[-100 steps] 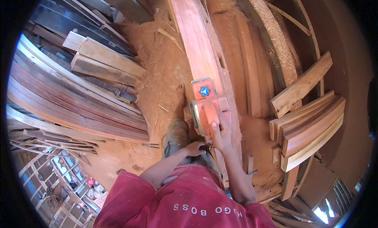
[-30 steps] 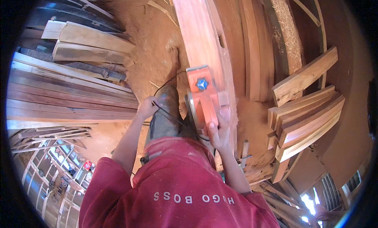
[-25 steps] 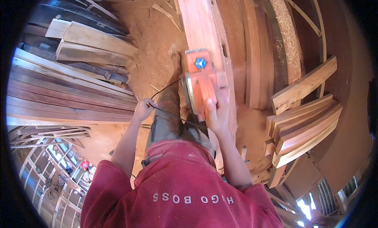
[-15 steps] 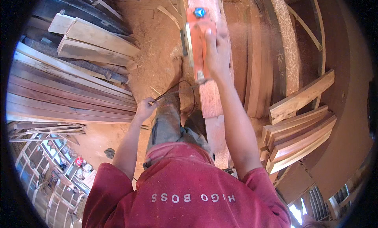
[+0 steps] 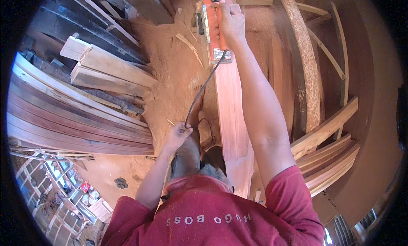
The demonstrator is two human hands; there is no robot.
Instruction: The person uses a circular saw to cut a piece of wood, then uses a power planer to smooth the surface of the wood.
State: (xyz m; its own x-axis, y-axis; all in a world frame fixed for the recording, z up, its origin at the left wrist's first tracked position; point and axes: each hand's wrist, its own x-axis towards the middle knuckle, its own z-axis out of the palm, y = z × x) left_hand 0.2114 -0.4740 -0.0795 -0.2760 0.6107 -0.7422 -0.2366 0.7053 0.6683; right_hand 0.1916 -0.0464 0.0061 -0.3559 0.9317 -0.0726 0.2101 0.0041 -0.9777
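My right hand (image 5: pixel 233 24) is wrapped round the handle of an orange electric planer (image 5: pixel 215 38) with a blue star-shaped knob at its front. The planer rests on a long reddish board (image 5: pixel 232 106) that runs away from me. A black power cord (image 5: pixel 205 85) leaves the planer's rear and slants down to my left hand (image 5: pixel 178 137). That hand's fingers are closed on the cord, holding it off to the left of the board.
Long planks (image 5: pixel 80 114) lie stacked at left, with shorter pale boards (image 5: pixel 112 67) beyond them. Cut pieces (image 5: pixel 333 161) are piled at right near a shavings-covered beam (image 5: pixel 304 55). Sawdust covers the floor (image 5: pixel 170 76).
My right hand and the planer have moved farther forward along the board. My left hand has come to the right, and the cord now stretches straighter. The dust spray has faded.
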